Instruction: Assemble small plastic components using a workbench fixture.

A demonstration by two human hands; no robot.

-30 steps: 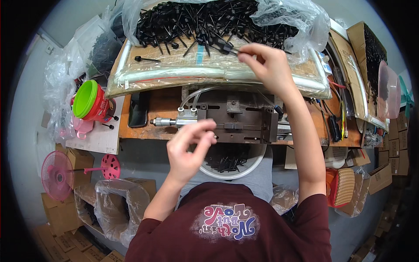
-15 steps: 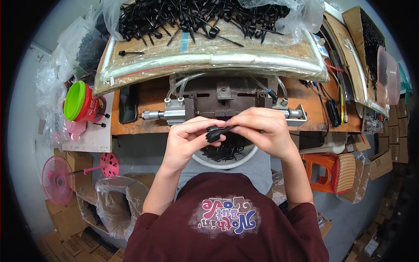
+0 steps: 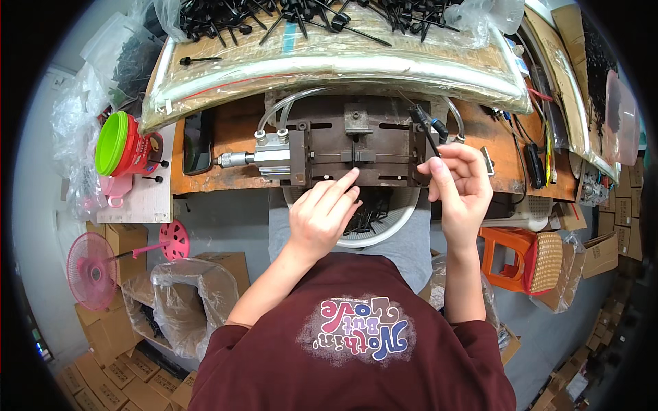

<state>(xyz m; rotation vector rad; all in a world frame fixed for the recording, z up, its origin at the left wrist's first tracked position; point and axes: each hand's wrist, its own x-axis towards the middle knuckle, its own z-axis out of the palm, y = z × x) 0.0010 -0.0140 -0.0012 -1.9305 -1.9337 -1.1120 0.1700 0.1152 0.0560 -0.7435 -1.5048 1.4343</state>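
Note:
My left hand point(image 3: 321, 218) has its fingers stretched out, with the index fingertip at the front of a dark metal fixture point(image 3: 329, 130), touching or just short of a thin black part point(image 3: 355, 152) set in its middle. No held thing shows in that hand. At the fixture's right end, my right hand point(image 3: 463, 183) pinches a slim black plastic piece point(image 3: 430, 139) between thumb and index finger. Its thicker head points up and away from me, close to a black-and-blue air fitting point(image 3: 439, 129). The piece's lower end is hidden by the fingers.
A metal cylinder with hoses point(image 3: 273, 161) flanks the fixture on the left. Below, a white basket point(image 3: 409, 218) of black parts rests on my lap. Beyond, a plastic-wrapped tray point(image 3: 315, 72) holds many stemmed black pieces. A green-rimmed red bucket point(image 3: 131, 145) and orange stool point(image 3: 510, 252) stand aside.
My hands were together over the basket, holding black pieces. Now they are apart: the left has reached to the fixture's middle, the right has gone rightward with one piece.

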